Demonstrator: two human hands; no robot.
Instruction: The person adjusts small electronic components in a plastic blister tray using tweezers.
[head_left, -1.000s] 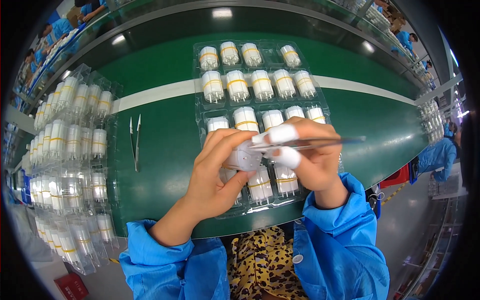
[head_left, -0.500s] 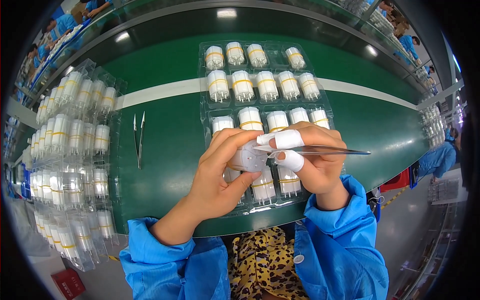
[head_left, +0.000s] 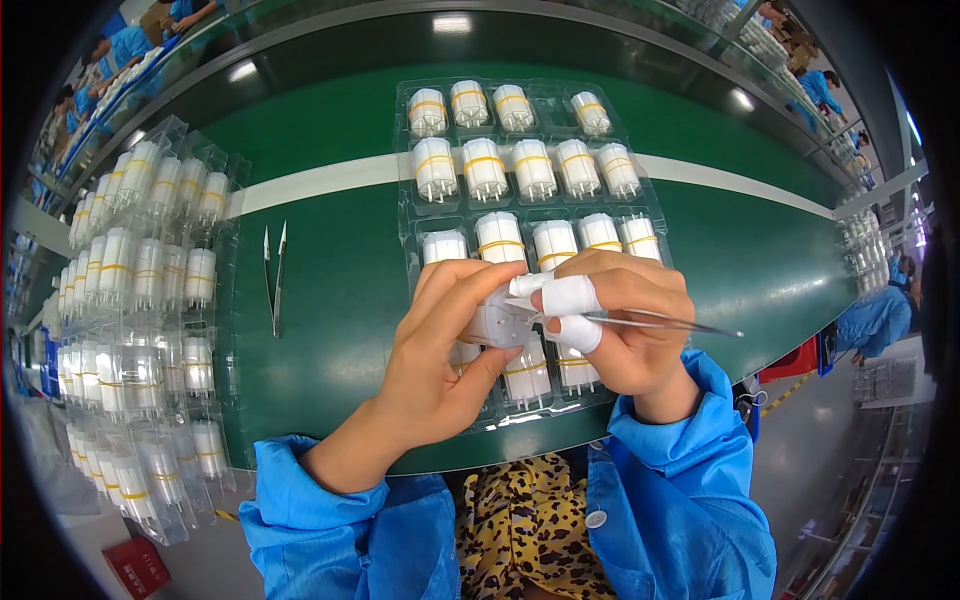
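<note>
My left hand (head_left: 425, 365) curls its fingers and thumb round a white cylindrical part (head_left: 493, 322), its end face turned to the right. In my right hand (head_left: 640, 325) a pair of metal tweezers (head_left: 672, 322) is pinched, with white tape wrapped on some fingertips. The tweezer tips are at the end face of the part; the fingers partly hide them, so contact is hard to tell. Beneath both hands lies a clear plastic tray (head_left: 548, 108) with rows of white cylinders (head_left: 485, 168), which have yellow bands and metal pins.
A second pair of tweezers (head_left: 275, 285) lies on the green table (head_left: 320, 390), left of the tray. Stacked clear trays (head_left: 178, 130) full of similar cylinders stand along the left edge. A white strip (head_left: 320, 185) crosses the table. People in blue work beyond both sides.
The tweezers and my right hand have turned slightly, so the handle end now slopes down more to the right. My left hand keeps its hold on the white part.
</note>
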